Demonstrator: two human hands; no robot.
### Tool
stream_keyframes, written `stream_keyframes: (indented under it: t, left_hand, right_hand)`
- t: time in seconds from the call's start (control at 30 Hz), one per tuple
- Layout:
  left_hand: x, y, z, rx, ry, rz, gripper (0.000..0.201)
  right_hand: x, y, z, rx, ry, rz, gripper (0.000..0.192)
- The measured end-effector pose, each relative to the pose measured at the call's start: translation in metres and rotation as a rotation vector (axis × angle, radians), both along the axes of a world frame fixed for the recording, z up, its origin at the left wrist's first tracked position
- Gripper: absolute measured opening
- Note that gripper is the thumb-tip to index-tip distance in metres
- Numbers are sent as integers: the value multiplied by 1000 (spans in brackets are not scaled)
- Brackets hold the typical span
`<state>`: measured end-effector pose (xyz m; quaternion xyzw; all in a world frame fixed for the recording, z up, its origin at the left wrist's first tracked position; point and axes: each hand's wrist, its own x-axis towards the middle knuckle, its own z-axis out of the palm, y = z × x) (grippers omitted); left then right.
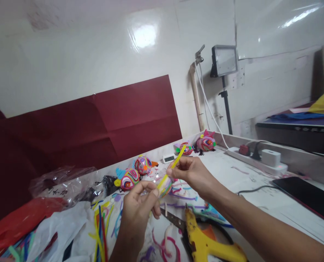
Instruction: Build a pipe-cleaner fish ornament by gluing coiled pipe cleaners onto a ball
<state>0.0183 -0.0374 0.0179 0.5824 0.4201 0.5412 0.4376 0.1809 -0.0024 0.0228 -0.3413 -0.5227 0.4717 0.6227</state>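
My white table (pixel 263 203) fills the lower frame. At bottom centre I have a yellow glue gun (pixel 202 238) overlapping scissors (pixel 176 220), with cut coloured pieces (pixel 175 251) scattered about. Around the middle sit four decorated balls (pixel 129 179) and a small white display (pixel 168 158); at right, my power strip (pixel 256 163) and black phone (pixel 308 198).

Left hand (pixel 140 203), nearer the camera, pinches with thumb and forefinger, remaining fingers curled beneath | Right hand (pixel 190 174), higher and farther out, draws thumb and fingertips together | Hands near each other, apart | Left forearm (pixel 127 244) rises from bottom edge | Right forearm (pixel 249 214), bare, slants in from lower right
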Motion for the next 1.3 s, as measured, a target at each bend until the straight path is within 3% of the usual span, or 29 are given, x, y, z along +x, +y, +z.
stream_keyframes:
  t: [0.3,0.6,0.9,1.3]
  left_hand:
    - [0,-1,-1,10,-52,17,17]
    - [-8,6,-6,-27,-26,-24,30]
    - [-11,6,-7,-75,-152,-65,33]
    - [-8,9,-8,-45,-264,-79,22]
  right_hand:
    - [2,3,-2,-12,22,35,27]
    - [0,1,2,-20,57,66,26]
    - [-1,-1,2,-10,145,106,29]
    - [9,9,-7,-99,133,378,38]
